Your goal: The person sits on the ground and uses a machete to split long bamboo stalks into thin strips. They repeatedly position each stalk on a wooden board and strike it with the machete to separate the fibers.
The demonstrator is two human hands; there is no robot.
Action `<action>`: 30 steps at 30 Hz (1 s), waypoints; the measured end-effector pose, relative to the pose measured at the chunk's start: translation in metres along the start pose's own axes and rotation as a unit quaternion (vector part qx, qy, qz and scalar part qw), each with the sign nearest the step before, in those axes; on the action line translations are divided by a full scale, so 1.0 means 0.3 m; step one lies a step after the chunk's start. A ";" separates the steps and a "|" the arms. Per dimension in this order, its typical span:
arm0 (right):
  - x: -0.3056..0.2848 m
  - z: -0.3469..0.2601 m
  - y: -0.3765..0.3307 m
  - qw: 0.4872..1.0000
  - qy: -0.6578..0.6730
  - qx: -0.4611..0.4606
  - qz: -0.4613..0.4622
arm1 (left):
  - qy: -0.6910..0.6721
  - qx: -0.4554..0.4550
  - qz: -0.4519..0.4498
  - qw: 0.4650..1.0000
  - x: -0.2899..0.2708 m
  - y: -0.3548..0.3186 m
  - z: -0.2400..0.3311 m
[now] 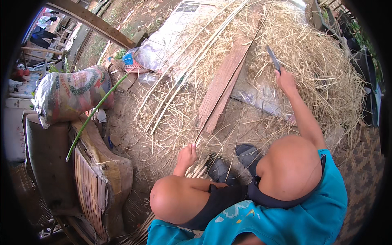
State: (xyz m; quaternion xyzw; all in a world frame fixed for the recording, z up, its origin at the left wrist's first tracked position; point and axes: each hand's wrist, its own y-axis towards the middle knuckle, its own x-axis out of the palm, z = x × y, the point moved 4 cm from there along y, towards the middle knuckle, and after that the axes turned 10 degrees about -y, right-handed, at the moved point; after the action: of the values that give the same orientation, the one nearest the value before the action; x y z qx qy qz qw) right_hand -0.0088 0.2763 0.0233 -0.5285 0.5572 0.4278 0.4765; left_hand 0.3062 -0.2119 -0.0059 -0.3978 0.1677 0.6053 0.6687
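Note:
My right hand (285,80) is stretched out ahead, shut on the handle of a knife (272,58) whose dark blade points up and away. My left hand (188,156) is low by my left knee, pinching the near end of a long thin bamboo strip (234,73) that runs far up over the pile. Under the strip lies a reddish wooden plank (222,83). Around both lies a heap of pale bamboo shavings (322,77). My knees and dark shoes (234,163) show at the bottom.
More split bamboo strips (183,77) lie left of the plank. A green bamboo stalk (92,116) leans over a printed sack (69,94). A worn wooden bench (100,175) stands at left, woven matting (365,167) at right, a white plastic sheet (167,38) behind.

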 end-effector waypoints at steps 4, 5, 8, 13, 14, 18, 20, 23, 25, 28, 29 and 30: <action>0.125 -0.527 -0.521 0.951 0.075 -0.278 -0.111 | -0.210 -0.066 -0.035 0.975 0.037 0.063 -0.043; 0.136 -0.529 -0.529 0.951 0.064 -0.283 -0.108 | -0.263 -0.089 -0.052 0.959 0.052 0.074 -0.047; 0.199 -0.517 -0.528 0.957 0.051 -0.269 -0.099 | -0.186 -0.058 0.004 0.981 0.051 0.032 -0.029; 0.052 -0.249 -0.126 0.995 0.038 -0.058 -0.066 | -0.129 -0.062 -0.015 0.990 0.045 0.101 0.020; 0.031 -0.258 -0.119 0.997 0.033 -0.058 -0.046 | -0.115 -0.050 0.014 0.992 0.038 0.107 0.032; 0.167 -0.535 -0.574 0.952 0.066 -0.286 -0.092 | 0.004 0.023 0.076 0.997 0.047 0.041 0.042; 0.187 -0.508 -0.571 0.955 0.063 -0.275 -0.090 | 0.058 0.016 0.043 0.997 0.057 0.009 0.026; 0.162 -0.288 -0.306 0.985 0.068 -0.156 -0.025 | 0.102 0.022 0.042 0.994 0.040 -0.024 0.072; 0.031 -0.001 -0.030 0.999 0.017 0.033 -0.025 | 0.056 -0.005 0.009 0.998 0.037 -0.027 0.058; 0.018 -0.231 -0.092 0.994 0.059 -0.027 -0.086 | -0.073 -0.100 -0.045 0.991 0.021 0.005 0.012; 0.068 -0.336 -0.211 0.983 0.085 -0.125 -0.105 | -0.087 -0.087 -0.034 0.992 0.008 0.018 0.033; 0.173 -0.443 -0.359 0.958 0.074 -0.221 -0.167 | -0.100 -0.074 -0.022 0.992 -0.004 0.029 0.045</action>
State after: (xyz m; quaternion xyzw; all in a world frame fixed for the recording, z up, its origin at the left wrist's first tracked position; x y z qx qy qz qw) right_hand 0.0889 0.1286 -0.0011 -0.7366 0.3862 0.4143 0.3695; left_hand 0.2942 -0.2032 0.0003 -0.3875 0.0453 0.6378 0.6641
